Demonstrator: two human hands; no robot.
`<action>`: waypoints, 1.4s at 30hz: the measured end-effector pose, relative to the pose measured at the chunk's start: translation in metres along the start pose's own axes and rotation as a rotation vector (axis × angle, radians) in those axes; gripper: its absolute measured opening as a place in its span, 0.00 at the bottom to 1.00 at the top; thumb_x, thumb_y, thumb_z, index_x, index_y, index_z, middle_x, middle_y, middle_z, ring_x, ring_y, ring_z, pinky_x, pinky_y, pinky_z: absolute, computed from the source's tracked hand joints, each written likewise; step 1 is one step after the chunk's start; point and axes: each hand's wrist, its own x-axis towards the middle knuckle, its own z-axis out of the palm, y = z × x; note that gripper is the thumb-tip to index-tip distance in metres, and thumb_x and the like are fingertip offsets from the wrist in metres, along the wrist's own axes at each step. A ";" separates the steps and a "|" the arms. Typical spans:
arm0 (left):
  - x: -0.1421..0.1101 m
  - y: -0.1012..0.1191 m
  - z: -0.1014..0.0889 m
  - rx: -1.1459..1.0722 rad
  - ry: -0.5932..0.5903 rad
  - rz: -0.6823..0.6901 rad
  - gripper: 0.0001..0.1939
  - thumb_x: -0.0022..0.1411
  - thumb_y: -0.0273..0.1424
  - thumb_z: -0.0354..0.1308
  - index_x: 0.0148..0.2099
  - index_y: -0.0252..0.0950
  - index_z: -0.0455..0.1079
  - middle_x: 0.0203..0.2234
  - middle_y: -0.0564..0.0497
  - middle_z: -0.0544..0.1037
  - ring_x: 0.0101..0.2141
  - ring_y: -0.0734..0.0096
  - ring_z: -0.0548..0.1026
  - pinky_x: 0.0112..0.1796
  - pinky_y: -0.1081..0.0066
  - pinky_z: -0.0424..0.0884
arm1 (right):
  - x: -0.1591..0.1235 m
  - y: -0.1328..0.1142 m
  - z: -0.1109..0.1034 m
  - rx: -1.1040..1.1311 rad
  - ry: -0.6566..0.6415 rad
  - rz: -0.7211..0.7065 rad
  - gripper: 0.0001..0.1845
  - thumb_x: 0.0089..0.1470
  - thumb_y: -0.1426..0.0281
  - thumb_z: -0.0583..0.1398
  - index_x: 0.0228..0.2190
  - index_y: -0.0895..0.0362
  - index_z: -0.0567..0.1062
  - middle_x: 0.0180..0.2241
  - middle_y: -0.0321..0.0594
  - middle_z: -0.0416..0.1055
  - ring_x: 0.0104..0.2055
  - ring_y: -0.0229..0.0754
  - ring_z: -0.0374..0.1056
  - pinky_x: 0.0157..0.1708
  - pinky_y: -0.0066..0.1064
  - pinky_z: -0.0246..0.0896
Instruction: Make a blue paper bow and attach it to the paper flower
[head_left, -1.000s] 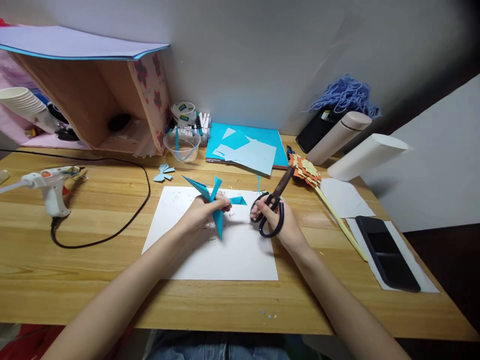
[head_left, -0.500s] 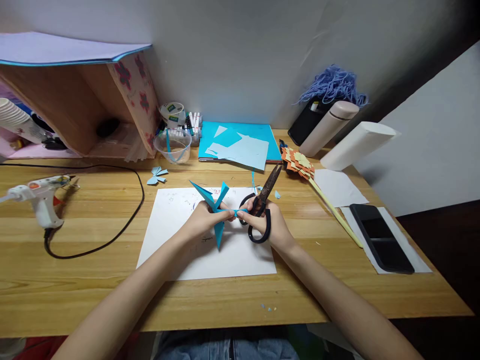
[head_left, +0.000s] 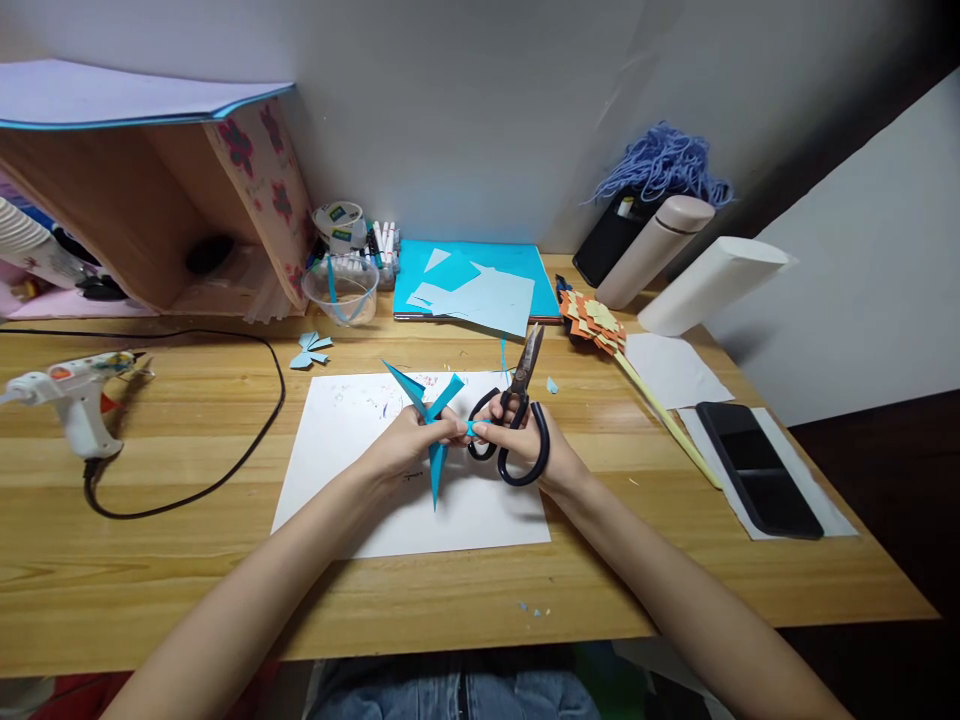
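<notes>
Paper flecks (head_left: 536, 613): a few, on the near part of the wooden table (head_left: 420, 600).

White sheet (head_left: 337, 470): flat on the table beneath both hands; coloured marks along its far part.

Blue paper (head_left: 438, 462): folded, several-armed, held above the sheet. Its longest span slants from a tip pointing toward the person to one pointing far and left; a shorter arm points far and right, another runs rightward between the hands.

Left hand (head_left: 412, 437): forearm in from the near left; thumb uppermost, pinching the blue paper against the fingers.

Right hand (head_left: 529, 442): forearm in from the near right; thumb laid leftward, its tip pinching the rightward arm, just beside the left fingertips; other fingers curled, partly hidden.

Scissors (head_left: 517, 400): black-handled, lodged in the right hand; loops toward the person, blades pointing away, leaning slightly right.

Phone (head_left: 757, 470): right, on white paper.

Glue gun (head_left: 82, 405): left, on its side.

Bow (head_left: 310, 350): pale blue, beyond the sheet's far left corner.

Paper flower (head_left: 592, 322): far right, stem toward the phone.
</notes>
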 end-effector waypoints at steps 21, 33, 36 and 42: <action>0.002 -0.004 -0.011 -0.090 -0.025 0.020 0.09 0.48 0.34 0.65 0.26 0.34 0.72 0.25 0.50 0.76 0.31 0.72 0.73 0.39 0.70 0.66 | 0.036 -0.011 -0.080 -0.761 0.523 -0.119 0.12 0.38 0.65 0.65 0.25 0.59 0.73 0.26 0.40 0.73 0.30 0.43 0.69 0.32 0.32 0.60; -0.004 0.004 -0.008 0.001 -0.050 -0.037 0.10 0.48 0.35 0.65 0.26 0.33 0.72 0.23 0.49 0.76 0.29 0.69 0.74 0.36 0.69 0.68 | 0.030 -0.019 -0.072 -0.537 0.573 -0.229 0.13 0.44 0.61 0.63 0.29 0.57 0.72 0.34 0.44 0.76 0.36 0.44 0.72 0.39 0.36 0.66; -0.007 0.006 -0.003 0.085 -0.115 -0.018 0.10 0.48 0.35 0.65 0.25 0.33 0.72 0.23 0.48 0.76 0.29 0.69 0.73 0.36 0.69 0.68 | 0.022 -0.022 -0.049 -0.237 0.352 -0.098 0.17 0.41 0.58 0.66 0.25 0.57 0.69 0.32 0.43 0.76 0.31 0.40 0.72 0.32 0.31 0.68; -0.013 0.007 0.002 0.210 -0.306 -0.062 0.09 0.49 0.35 0.64 0.27 0.33 0.75 0.24 0.45 0.77 0.29 0.67 0.75 0.35 0.69 0.69 | 0.011 -0.016 -0.018 -0.171 0.133 0.058 0.19 0.37 0.59 0.69 0.24 0.58 0.70 0.28 0.40 0.74 0.29 0.39 0.70 0.27 0.28 0.65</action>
